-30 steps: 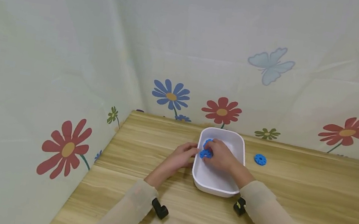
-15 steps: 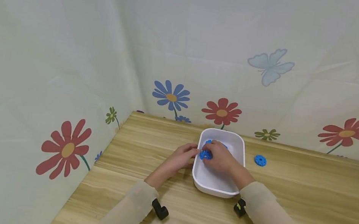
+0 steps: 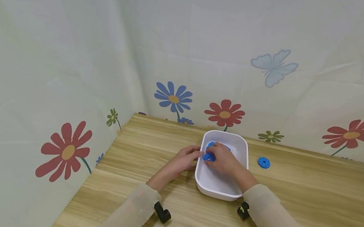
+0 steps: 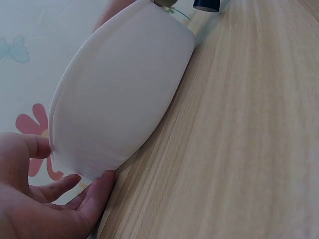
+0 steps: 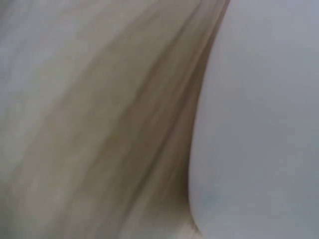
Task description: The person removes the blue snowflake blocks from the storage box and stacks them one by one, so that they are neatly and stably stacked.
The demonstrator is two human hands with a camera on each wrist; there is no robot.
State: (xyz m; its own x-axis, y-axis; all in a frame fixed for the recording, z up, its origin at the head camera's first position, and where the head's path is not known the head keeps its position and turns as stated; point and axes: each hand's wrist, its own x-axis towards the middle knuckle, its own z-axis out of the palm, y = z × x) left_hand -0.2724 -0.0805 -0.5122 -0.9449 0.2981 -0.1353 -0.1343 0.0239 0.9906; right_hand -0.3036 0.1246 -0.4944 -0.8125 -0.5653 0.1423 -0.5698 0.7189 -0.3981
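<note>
A white plastic bin (image 3: 220, 185) stands on the table. My right hand (image 3: 223, 160) reaches into it and pinches a blue notched plastic disc (image 3: 209, 157) near the left wall. More blue pieces (image 3: 211, 144) show partly behind the fingers; how they join or lie is hidden. Outside the bin, my left hand (image 3: 185, 158) touches its left wall. In the left wrist view that hand (image 4: 47, 194) has loosely bent fingers against the wall of the bin (image 4: 119, 84). The right wrist view shows only the outer side of the bin (image 5: 259, 124), not the hand.
Another blue notched disc (image 3: 264, 162) lies flat on the wooden table (image 3: 314, 194), right of the bin. A cloth backdrop (image 3: 213, 36) with printed flowers hangs behind the table and along its left side. Black cuff devices (image 3: 162, 213) sit at both wrists.
The blue disc in my right hand has tilted slightly and shows less beyond the fingers. Both hands and the bin keep nearly the same places.
</note>
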